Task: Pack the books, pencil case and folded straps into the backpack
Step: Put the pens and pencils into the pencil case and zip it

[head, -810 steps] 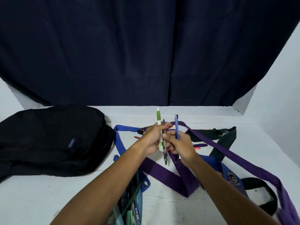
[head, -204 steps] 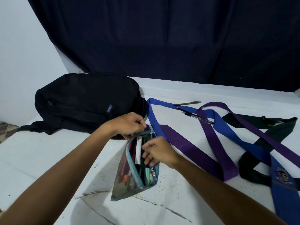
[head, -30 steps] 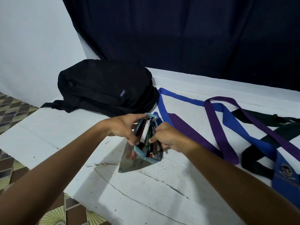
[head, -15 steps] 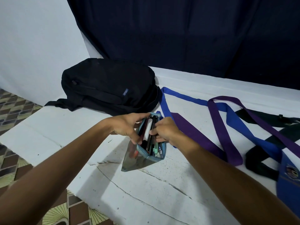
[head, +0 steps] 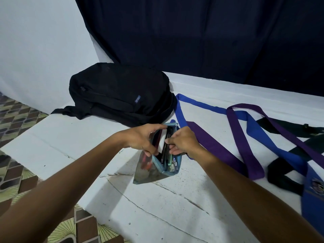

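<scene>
A clear pencil case [head: 154, 171] with a blue zip rim stands open on the white table [head: 122, 195], full of pens. My left hand [head: 142, 137] grips the case's left rim. My right hand [head: 184, 142] pinches the right rim, fingers at the pens inside. A black backpack [head: 115, 92] lies zipped at the back left, just beyond the case. A blue strap [head: 252, 127], a purple strap [head: 215, 146] and a black strap [head: 284, 165] lie unfolded and crossed over one another on the right. No books are in view.
The table's left edge [head: 40, 174] drops to a patterned tiled floor [head: 15, 118]. A dark curtain [head: 192, 35] hangs behind the table, with a pale wall [head: 35, 41] to the left.
Both hands stay on the case; its mouth has been pressed narrower over the last second. Earlier, loose pens lay on the straps; they are gone from the table now.
</scene>
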### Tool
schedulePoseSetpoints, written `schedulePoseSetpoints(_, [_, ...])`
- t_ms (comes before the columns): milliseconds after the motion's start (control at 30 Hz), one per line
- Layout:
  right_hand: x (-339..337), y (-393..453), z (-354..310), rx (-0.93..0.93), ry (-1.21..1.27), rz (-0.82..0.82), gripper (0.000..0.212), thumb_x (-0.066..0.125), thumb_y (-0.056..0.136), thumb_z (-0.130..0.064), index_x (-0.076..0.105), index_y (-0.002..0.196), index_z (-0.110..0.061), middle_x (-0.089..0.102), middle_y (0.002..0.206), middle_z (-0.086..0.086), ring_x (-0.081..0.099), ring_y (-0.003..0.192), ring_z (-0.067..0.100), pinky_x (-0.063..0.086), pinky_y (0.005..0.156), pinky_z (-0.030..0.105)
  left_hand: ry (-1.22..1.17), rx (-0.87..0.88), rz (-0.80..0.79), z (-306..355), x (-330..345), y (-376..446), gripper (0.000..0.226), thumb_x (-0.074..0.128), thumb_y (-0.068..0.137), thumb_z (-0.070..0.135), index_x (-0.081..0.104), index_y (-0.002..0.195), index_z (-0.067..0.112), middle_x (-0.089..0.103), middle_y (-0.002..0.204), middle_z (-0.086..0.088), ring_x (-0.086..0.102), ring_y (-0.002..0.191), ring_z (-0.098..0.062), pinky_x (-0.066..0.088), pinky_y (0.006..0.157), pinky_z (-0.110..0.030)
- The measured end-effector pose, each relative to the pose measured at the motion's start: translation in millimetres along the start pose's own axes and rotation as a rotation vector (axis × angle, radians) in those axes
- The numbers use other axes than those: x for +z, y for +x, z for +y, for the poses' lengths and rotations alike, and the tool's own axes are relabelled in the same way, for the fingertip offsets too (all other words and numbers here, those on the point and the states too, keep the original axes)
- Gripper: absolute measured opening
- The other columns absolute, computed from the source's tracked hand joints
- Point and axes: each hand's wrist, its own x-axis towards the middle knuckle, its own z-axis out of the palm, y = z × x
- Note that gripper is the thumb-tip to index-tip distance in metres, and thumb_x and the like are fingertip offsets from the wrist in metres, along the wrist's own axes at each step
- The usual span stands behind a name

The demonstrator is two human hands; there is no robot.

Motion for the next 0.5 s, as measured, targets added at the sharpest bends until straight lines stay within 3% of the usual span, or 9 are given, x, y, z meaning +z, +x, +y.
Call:
schedulePoseSetpoints(100, [-1,-1,2,-0.039,-0.015,0.057,0.022,0.081,0.078,-0.012,0.062,0.079,-0.002,0.067,0.064,0.014,0.060,0.039,0.013,0.048,0.039,0.021,-0.001,0.020,0.020,1,3,-1,0.092,0.077,0.074,-0.009,0.036,0.150,0.021,0.039,0.145,0.001,0.059,0.118,-0.031,0.057,0.060,-0.026])
schedulePoseSetpoints(267, [-7,0,3,0.033,0.124,0.012,0.018,0.072,0.084,-0.001,0.066,0.096,0.010,0.065,0.066,0.017,0.063,0.040,0.014,0.052,0.041,0.022,0.032,0.027,0.050,-5,1,-2,0.083,0.081,0.074,0.003,0.042,0.145,0.023,0.053,0.129,-0.006,0.060,0.114,-0.037,0.058,0.060,-0.032])
schedulePoseSetpoints(333, [-9,3,7,0.017,0.046,0.029,0.015,0.074,0.083,-0.005,0.068,0.092,0.006,0.066,0.064,0.013,0.060,0.039,0.013,0.048,0.040,0.021,0.113,0.085,0.093,-7,2,-3,0.069,0.083,0.074,0.010,0.053,0.134,0.022,0.058,0.116,-0.001,0.062,0.108,-0.029,0.059,0.070,-0.039])
schedulePoseSetpoints(400, [-10,8,13,-0.057,-0.091,0.091,0.018,0.081,0.077,-0.014,0.070,0.080,-0.001,0.066,0.060,0.006,0.058,0.043,0.012,0.046,0.045,0.023,0.249,0.174,0.152,-8,3,-3,0.049,0.084,0.073,0.012,0.063,0.117,0.019,0.054,0.104,0.011,0.057,0.101,-0.012,0.051,0.087,-0.038])
schedulePoseSetpoints(433, [-11,10,15,-0.097,-0.146,0.126,0.021,0.084,0.073,-0.019,0.069,0.074,-0.004,0.067,0.061,0.004,0.059,0.050,0.012,0.048,0.052,0.025,0.298,0.210,0.174,-7,5,-3,0.041,0.083,0.074,0.013,0.065,0.110,0.019,0.052,0.107,0.013,0.053,0.103,-0.008,0.045,0.092,-0.032])
schedulePoseSetpoints(500, [-12,11,18,-0.151,-0.193,0.170,0.027,0.088,0.066,-0.023,0.064,0.067,-0.011,0.068,0.067,0.000,0.061,0.062,0.012,0.049,0.063,0.028,0.386,0.220,0.210,-4,8,-6,0.028,0.080,0.077,0.014,0.068,0.099,0.023,0.045,0.130,0.008,0.041,0.126,-0.009,0.031,0.098,-0.021])
